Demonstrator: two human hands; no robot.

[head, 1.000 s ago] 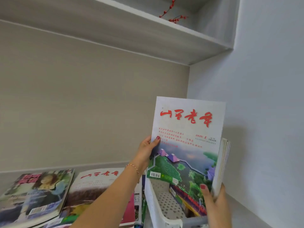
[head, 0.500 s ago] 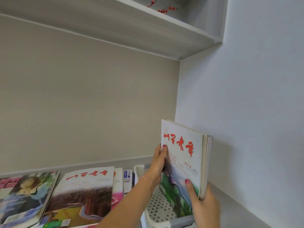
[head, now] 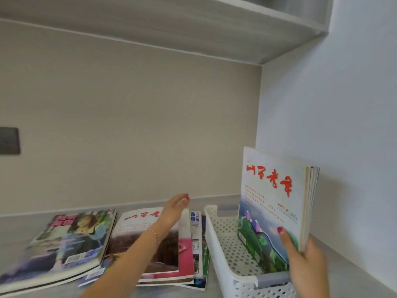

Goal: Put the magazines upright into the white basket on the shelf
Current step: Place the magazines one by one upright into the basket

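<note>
A white perforated basket (head: 217, 239) stands on the grey shelf at the right, near the side wall. Several magazines stand upright in it; the front one (head: 272, 190) has a white cover with red characters. My right hand (head: 305, 263) grips their near edge, thumb on the front cover. My left hand (head: 175, 208) hovers open, fingers relaxed, above a pile of flat magazines (head: 159, 248) just left of the basket. Another magazine (head: 68, 241) with a person on its cover lies further left.
The shelf surface (head: 352, 274) ends against a beige back wall and a pale side wall on the right. A higher shelf board (head: 193, 29) runs overhead. A dark wall plate (head: 8, 140) sits at the far left.
The upright magazines have sunk lower into the basket. My left hand has let go of the front cover and moved left, over the flat pile. The view has shifted right and down.
</note>
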